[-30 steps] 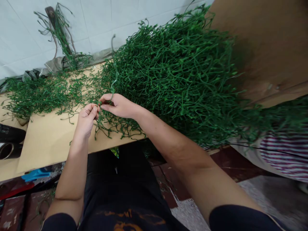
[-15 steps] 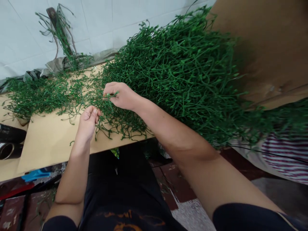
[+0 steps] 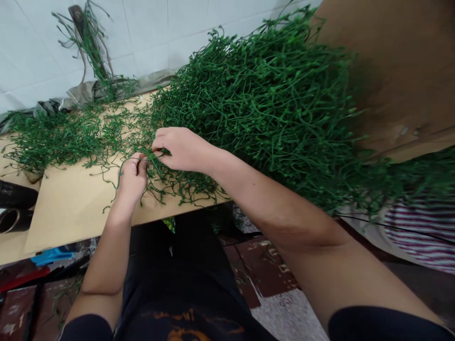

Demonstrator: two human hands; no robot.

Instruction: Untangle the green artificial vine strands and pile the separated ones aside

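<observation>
A large heap of thin green stems with small knobs (image 3: 270, 104) covers the right half of a tan board (image 3: 74, 199). Looser green stems (image 3: 67, 137) are spread over the board's left part. My right hand (image 3: 174, 148) is at the heap's left edge, its fingers pinched on a green piece. Just left of and below it, my left hand (image 3: 134, 173) is closed on a thin green stem, which curves down over the back of that hand. The two hands are close together, with green strands between their fingertips.
Against the tiled wall, more stems hang on a brown upright piece (image 3: 80, 28). Two dark cylinders (image 3: 16, 208) lie at the left edge. A large brown cardboard sheet (image 3: 401, 71) rises at the right, above striped fabric (image 3: 419, 232). Below the board are blue (image 3: 53, 255) and red objects.
My left hand has closed on a stem that now hangs over it. My right hand has moved slightly down and right, and the fingertips of both hands are nearer each other.
</observation>
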